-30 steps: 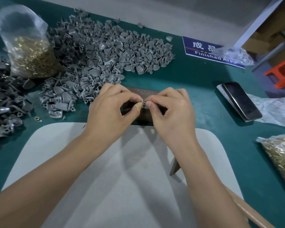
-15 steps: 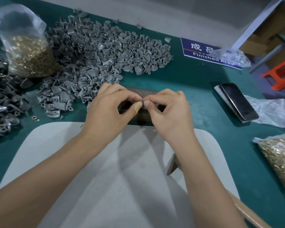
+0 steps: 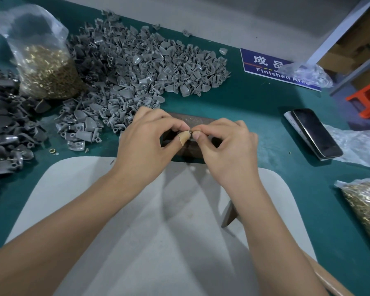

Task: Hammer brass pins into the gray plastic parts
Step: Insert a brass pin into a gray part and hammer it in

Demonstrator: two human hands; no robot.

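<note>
**Over the metal block: pin still being seated by hand, hammer idle**

Over the dark metal block (image 3: pixel 192 122) at bench centre, both hands meet fingertip to fingertip. L hand (image 3: pixel 150 144), thumb wrapped in a tan plaster, pinches one small gray plastic part (image 3: pixel 189 133); R hand (image 3: pixel 224 144) has thumb & forefinger closed against the same spot, apparently feeding a brass pin into the part's hole. The pin itself is too small and too covered to make out, so whether it's fully seated can't be told.

Work left looks large. Beyond the block and to its left spreads a big heap of gray parts (image 3: pixel 141 67); a darker pile of parts (image 3: pixel 2 124) lies further left of the block, at frame edge. Which pile is pinned and which isn't can't be judged w/ certainty. A bag of brass pins (image 3: pixel 45 69) stands left of the heap, a second pin bag (image 3: pixel 365 208) lies right of the block near the bench edge; both look well filled.

The hammer (image 3: pixel 229 214) lies nearer the worker than the block, on a white board (image 3: pixel 73 184), untouched. Judgement: this piece is at the insert stage, strike not yet made. A blue "Finished Area" sign (image 3: pixel 265 65) sits beyond the block to the right; a phone (image 3: pixel 316 133) rests right of the block.
</note>
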